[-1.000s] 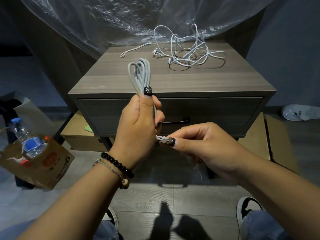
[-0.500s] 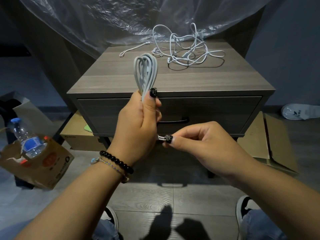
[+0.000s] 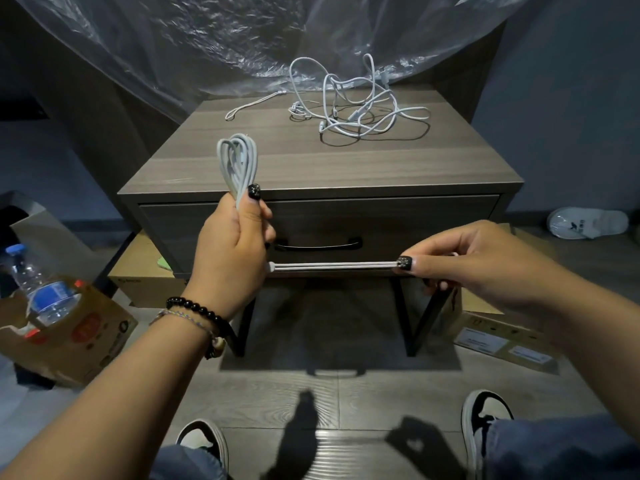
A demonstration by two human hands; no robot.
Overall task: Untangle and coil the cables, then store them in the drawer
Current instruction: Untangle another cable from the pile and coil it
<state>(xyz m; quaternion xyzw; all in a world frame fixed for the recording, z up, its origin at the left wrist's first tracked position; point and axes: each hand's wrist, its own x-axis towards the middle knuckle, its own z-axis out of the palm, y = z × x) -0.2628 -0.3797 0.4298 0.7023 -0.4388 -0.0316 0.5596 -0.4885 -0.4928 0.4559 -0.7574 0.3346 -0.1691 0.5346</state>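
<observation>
Left hand (image 3: 231, 251), frame centre, is closed around the folded grey cable bundle (image 3: 238, 164). Right hand (image 3: 474, 259) pinches its free tail (image 3: 332, 266), drawn taut. Judged light, limp, springy: grip at the folds' waist. Tangled white cables (image 3: 349, 98) lie upper centre on the nightstand (image 3: 346, 168).

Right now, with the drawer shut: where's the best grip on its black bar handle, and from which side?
Take the black bar handle at its raised middle span, fingers coming from the front and hooking behind the bar. It runs horizontally on the grey wood drawer front, ends fixed, so only the middle seems to leave a finger gap. Both hands hold cable, so one must free up first.
</observation>
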